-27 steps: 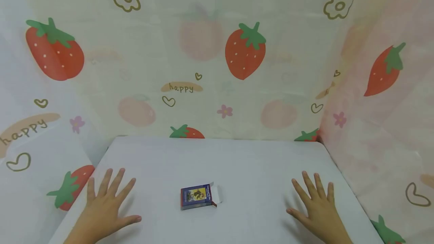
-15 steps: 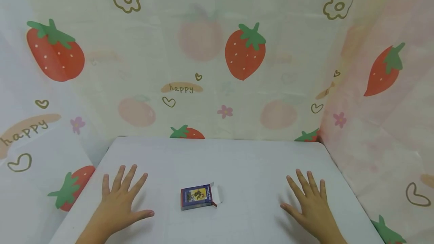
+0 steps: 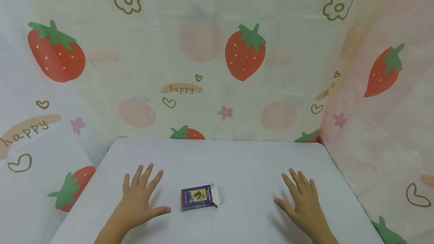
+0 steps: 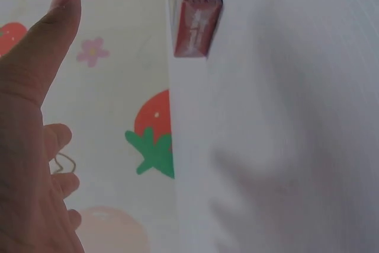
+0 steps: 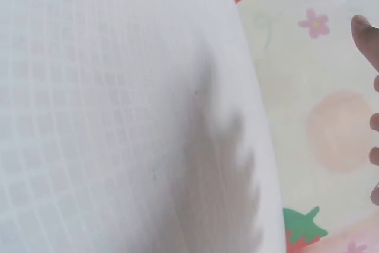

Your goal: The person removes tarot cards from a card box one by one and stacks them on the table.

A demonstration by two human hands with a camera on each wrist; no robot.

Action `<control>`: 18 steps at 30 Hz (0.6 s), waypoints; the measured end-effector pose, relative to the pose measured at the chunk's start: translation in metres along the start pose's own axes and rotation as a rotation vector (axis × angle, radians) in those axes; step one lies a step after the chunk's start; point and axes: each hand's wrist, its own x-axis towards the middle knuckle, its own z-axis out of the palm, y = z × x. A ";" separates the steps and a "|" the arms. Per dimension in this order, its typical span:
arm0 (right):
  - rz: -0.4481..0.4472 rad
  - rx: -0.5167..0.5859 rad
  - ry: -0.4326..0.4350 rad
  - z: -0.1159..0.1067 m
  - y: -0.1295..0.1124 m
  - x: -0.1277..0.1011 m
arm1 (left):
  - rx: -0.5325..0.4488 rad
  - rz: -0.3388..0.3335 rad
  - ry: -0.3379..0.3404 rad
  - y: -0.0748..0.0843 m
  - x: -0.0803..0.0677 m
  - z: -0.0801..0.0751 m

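Note:
A small blue card box with a yellow picture lies flat on the white table, its white end flap folded out to the right. My left hand hovers to the left of the box with fingers spread, the thumb toward it. In the left wrist view the red end of the box shows beyond the thumb. Farther off, to the right of the box, my right hand is held over the table with straight fingers. Neither hand touches anything. Only the fingertips of the right hand appear in the right wrist view.
The white tabletop ends at a cream back curtain printed with strawberries and flowers. Similar sheets hang along the left side and the right side. Both hands cast shadows on the table.
My left hand has moved right, closer to the card box. My right hand has shifted left, also toward it. The box has stayed in place.

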 end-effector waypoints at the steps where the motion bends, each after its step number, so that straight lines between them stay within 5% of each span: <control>1: 0.001 0.009 0.006 0.001 -0.001 0.001 | -0.013 -0.001 -0.001 0.002 0.001 0.002; 18: 0.051 0.230 0.030 0.018 -0.023 0.019 | -0.233 0.011 0.025 0.031 0.018 0.031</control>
